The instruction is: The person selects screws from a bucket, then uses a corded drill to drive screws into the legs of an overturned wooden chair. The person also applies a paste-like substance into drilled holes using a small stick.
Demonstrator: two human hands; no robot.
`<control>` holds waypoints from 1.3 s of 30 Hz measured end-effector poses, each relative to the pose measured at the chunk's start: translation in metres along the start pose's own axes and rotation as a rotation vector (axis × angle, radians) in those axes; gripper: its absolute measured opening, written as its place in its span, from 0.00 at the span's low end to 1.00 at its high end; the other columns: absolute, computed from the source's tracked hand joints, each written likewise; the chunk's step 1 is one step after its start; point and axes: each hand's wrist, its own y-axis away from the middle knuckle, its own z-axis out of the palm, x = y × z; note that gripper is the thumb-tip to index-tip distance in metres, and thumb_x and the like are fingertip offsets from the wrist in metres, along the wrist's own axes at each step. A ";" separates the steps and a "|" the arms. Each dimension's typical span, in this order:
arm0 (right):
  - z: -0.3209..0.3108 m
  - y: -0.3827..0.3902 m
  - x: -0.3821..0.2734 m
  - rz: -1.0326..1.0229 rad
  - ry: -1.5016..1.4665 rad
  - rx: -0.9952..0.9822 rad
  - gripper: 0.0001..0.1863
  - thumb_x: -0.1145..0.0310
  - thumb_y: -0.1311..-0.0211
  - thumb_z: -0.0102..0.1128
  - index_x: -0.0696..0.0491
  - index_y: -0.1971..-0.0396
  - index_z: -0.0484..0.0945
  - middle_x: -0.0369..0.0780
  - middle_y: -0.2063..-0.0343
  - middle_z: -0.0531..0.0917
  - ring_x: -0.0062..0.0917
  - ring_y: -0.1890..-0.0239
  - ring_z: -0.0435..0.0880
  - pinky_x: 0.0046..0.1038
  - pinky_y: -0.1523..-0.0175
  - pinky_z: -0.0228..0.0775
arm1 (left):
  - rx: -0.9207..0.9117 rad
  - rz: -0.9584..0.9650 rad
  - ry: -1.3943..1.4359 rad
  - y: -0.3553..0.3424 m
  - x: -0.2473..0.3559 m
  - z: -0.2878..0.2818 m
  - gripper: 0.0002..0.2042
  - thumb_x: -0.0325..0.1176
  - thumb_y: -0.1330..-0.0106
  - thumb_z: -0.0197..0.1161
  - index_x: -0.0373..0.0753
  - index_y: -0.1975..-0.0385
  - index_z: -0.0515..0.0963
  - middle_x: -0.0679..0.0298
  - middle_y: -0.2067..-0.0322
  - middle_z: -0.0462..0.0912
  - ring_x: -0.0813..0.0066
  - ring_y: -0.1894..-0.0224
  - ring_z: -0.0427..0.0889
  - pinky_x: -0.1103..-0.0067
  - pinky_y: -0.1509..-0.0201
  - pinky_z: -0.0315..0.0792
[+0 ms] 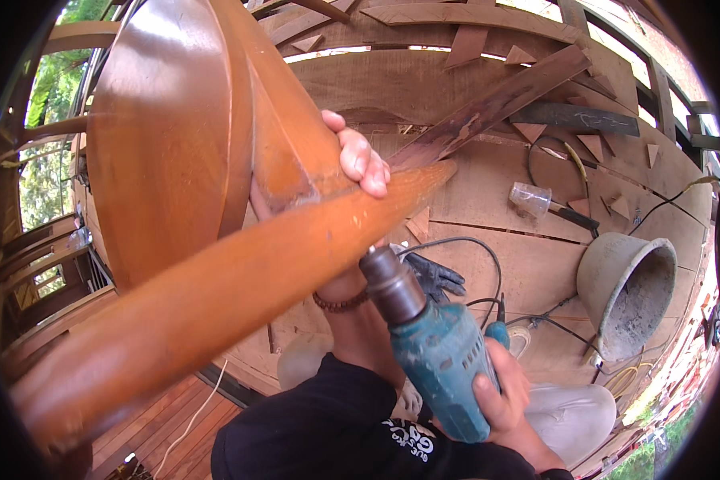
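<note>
A varnished orange-brown wooden furniture piece fills the left side, with a broad rounded panel, a slanting brace and a long tapered bar. My left hand reaches up behind the bar, and its fingers wrap over the joint where brace and bar meet. Its palm is hidden by the wood. My right hand is closed round the body of a teal corded power drill. The drill's chuck points up at the lower edge of the bar, close to its tapered end. Whether the bit enters the wood cannot be seen.
A grey, crusted bucket lies tipped at the right. Behind the bar are a long plank, several triangular offcuts and a clear plastic cup. A dark glove and black cables lie on the wooden boards near the drill.
</note>
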 end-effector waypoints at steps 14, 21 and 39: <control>-0.021 0.046 -0.016 -0.036 0.045 0.068 0.41 0.57 0.53 0.74 0.56 0.39 0.67 0.62 0.53 0.78 0.49 0.58 0.84 0.40 0.55 0.78 | -0.033 -0.021 -0.268 -0.012 -0.004 0.003 0.28 0.55 0.32 0.53 0.33 0.48 0.70 0.61 0.67 0.75 0.69 0.65 0.79 0.74 0.55 0.74; -0.023 0.057 -0.017 0.351 -0.213 0.339 0.46 0.69 0.58 0.72 0.70 0.36 0.62 0.54 0.50 0.79 0.38 0.54 0.84 0.31 0.48 0.75 | 0.039 -0.048 -0.331 -0.010 0.002 0.004 0.29 0.58 0.32 0.51 0.34 0.49 0.70 0.63 0.68 0.75 0.70 0.67 0.77 0.75 0.56 0.74; -0.011 0.039 -0.027 -0.044 -0.009 0.071 0.43 0.67 0.56 0.71 0.59 0.37 0.64 0.62 0.52 0.78 0.51 0.54 0.84 0.39 0.52 0.78 | -0.076 -0.098 -0.200 -0.013 0.004 -0.004 0.26 0.53 0.30 0.54 0.33 0.47 0.69 0.61 0.66 0.77 0.67 0.64 0.80 0.71 0.51 0.74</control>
